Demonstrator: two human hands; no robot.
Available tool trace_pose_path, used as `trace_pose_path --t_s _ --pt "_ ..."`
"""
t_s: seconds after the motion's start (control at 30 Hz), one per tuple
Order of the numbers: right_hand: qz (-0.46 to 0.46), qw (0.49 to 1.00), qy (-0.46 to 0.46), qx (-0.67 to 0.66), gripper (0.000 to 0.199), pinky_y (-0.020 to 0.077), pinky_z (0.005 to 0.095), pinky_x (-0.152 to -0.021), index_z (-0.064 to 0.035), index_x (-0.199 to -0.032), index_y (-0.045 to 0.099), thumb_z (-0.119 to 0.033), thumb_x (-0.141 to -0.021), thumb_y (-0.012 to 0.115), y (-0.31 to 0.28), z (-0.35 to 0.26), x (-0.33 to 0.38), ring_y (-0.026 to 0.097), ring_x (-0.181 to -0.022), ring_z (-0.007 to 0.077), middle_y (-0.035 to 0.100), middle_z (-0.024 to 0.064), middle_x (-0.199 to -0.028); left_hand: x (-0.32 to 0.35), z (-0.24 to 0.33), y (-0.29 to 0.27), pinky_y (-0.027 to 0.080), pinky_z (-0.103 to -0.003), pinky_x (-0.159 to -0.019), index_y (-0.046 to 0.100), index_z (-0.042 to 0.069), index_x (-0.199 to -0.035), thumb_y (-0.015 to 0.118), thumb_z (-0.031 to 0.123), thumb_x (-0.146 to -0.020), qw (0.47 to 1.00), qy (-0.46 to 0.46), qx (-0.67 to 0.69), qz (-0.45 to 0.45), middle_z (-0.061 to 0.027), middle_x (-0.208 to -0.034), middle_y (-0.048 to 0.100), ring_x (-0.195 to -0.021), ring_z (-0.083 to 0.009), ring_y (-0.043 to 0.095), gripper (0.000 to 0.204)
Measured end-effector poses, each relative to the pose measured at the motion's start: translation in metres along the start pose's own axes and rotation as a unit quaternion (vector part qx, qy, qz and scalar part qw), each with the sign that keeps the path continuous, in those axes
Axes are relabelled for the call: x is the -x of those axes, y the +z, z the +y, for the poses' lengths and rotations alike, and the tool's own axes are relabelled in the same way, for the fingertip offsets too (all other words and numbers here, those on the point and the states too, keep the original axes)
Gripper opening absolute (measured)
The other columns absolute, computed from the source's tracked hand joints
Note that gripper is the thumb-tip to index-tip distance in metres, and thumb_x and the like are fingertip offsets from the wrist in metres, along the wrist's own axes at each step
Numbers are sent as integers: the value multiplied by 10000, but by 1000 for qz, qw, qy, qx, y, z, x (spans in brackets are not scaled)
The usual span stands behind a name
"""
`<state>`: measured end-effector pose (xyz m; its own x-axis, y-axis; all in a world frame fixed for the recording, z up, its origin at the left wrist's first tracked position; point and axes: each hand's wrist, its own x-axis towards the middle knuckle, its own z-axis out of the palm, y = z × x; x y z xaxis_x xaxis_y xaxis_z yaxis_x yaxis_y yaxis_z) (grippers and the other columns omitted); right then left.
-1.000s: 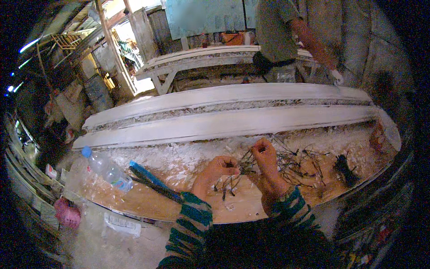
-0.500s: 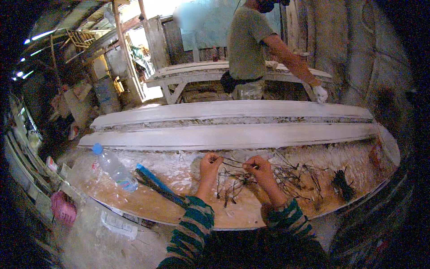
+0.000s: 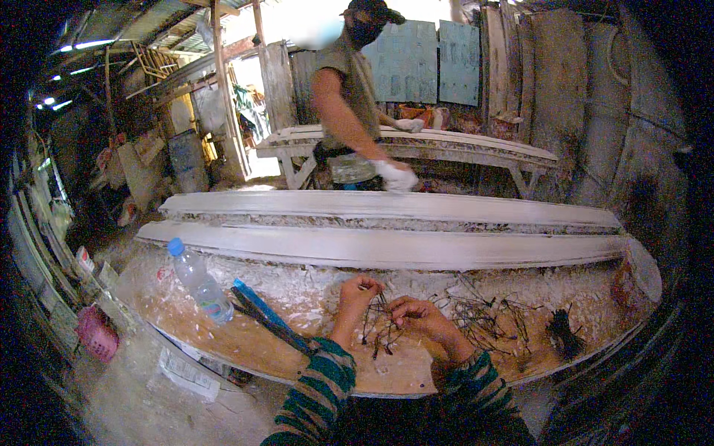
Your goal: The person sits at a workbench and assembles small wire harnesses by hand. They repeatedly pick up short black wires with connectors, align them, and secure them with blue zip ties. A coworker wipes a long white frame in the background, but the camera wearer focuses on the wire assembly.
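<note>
Bench (image 3: 223, 349) crusted with white plaster; two long white mouldings (image 3: 387, 249) lie across its far side, look already cast. Co-worker (image 3: 349, 97) at the far table, gloved. Bottle (image 3: 197, 279) and blue tool (image 3: 268, 323) left of the hands. Loose wire pile (image 3: 483, 320) to the right, mostly unsorted. Left hand (image 3: 355, 293) and right hand (image 3: 416, 316) both pinched on one small wire bundle (image 3: 379, 327) mid-bench. Judging: early, most wires left.

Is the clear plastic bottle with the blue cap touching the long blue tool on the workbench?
Apart. The head view shows bare board between the bottle and the blue tool.
</note>
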<state>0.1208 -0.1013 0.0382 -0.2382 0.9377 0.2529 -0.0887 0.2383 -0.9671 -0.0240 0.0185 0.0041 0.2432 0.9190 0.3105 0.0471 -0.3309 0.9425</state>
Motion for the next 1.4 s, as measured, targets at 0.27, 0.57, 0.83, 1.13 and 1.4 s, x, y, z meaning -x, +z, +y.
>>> trace_pose_path --t_s 0.27,0.57,0.83,1.13,1.4 --pt "64 996 45 36 91 420 248 -675 -53 -737 571 -54 -698 654 -18 17 -2 531 -711 116 570 7 -749 1 -9 7 439 -252 -610 628 25 -725 697 156 -679 996 13 -13 -87 -49 -692 616 -646 -120 557 155" --pt "221 975 -10 12 124 408 234 -602 -62 -723 530 -49 -688 648 -26 30 -10 499 -641 95 545 4 -682 -1 -9 9 431 -243 -597 625 33 -759 715 171 -679 982 -24 -27 -188 -18 -691 603 -650 -90 535 183" --pt "377 889 -38 256 109 389 236 -577 -61 -685 472 8 -683 556 -47 50 -12 481 -626 109 519 21 -691 4 -17 21 401 -213 -582 592 52 -737 707 181 -697 894 -13 145 -424 34 -684 564 -636 -71 499 177" --pt "395 802 -181 410 129 422 278 -690 -40 -788 545 58 -706 536 -40 41 -16 527 -759 176 555 73 -801 13 -8 23 293 -206 -480 529 91 -682 638 220 -753 889 -124 181 -402 64 -586 445 -555 -48 393 184" --pt "340 865 -79 361 97 429 288 -715 -45 -796 589 -9 -707 605 -28 25 -8 537 -791 187 568 69 -831 1 -7 11 385 -257 -534 525 44 -668 632 159 -721 999 33 -33 -18 -5 -598 492 -587 -111 458 165"
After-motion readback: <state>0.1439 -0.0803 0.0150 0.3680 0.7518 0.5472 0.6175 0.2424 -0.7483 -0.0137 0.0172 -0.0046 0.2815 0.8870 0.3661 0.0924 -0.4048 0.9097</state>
